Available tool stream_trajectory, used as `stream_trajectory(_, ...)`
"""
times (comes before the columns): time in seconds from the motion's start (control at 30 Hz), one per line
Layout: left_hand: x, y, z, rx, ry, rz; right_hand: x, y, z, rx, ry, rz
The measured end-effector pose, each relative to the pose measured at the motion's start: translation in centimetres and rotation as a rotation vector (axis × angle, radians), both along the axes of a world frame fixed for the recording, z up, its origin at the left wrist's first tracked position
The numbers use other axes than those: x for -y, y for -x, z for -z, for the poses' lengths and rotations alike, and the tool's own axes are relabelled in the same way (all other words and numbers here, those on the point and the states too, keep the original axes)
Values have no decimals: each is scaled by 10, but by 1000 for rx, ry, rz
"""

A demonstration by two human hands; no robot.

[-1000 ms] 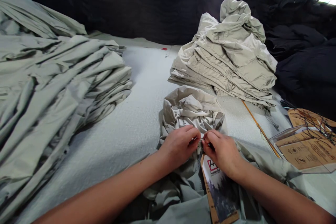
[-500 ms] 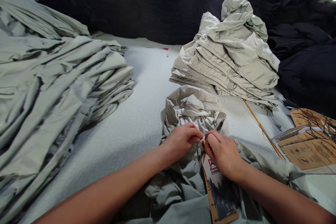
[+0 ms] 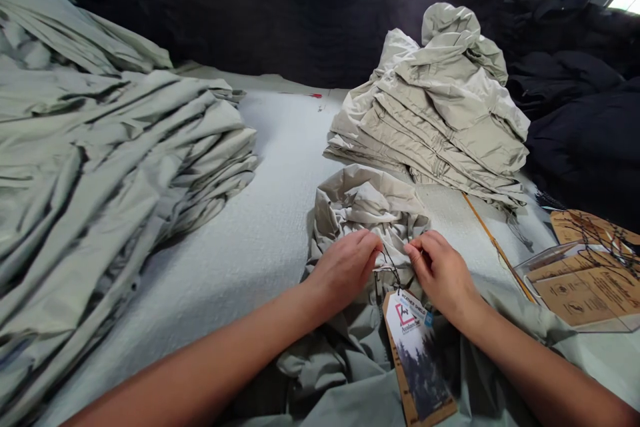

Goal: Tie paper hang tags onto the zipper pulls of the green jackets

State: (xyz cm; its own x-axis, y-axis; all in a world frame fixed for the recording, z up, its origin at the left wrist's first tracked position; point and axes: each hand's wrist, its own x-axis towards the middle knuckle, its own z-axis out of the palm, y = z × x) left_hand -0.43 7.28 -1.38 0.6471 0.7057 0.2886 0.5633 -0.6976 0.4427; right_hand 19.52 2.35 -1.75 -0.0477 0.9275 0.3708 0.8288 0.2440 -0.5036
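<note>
One black cord (image 3: pixel 397 272) pinched in left hand (image 3: pixel 346 272); right hand (image 3: pixel 444 275) apart, fingertips together, angled inward.

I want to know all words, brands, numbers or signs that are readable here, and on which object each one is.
"WEATHER SHIELD": top of the hanging tag.
"Avalanche": same tag, under the red-framed logo.
"Avalanche": seems to read so, sideways and slightly blurred, on a brown card at the right.
Too small or blurred: the line under the tag's brand, its blue badge, and the other print on the brown card.
</note>
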Motion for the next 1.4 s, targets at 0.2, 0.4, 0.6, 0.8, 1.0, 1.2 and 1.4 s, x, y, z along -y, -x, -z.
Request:
stream_trajectory(0.2, 0, -2, -2, 61, 80, 2, -3, 5, 5, -77, 144, -116)
stream_trajectory(0.4, -3, -2, 0, 215, 267, 1, -8, 4, 12, -338, 185, -127)
stream_trajectory(0.6, -1, -4, -4, 304, 325, 21, -5, 9, 8, -354, 127, -182)
stream_trajectory(0.8, 2, -7, -9, 443, 492, 60, -6, 11, 10, -382, 67, -195)
stream_trajectory(1.0, 3, -7, -7, 494, 463, 54, -9, 9, 19, -429, 46, -216)
stream_trajectory(1.2, 2, -8, -4, 596, 570, 21, -10, 10, 19, -448, 21, -238)
stream_trajectory(1.4, -1, -8, 0, 613, 592, -14, -9, 10, 14, -461, 66, -245)
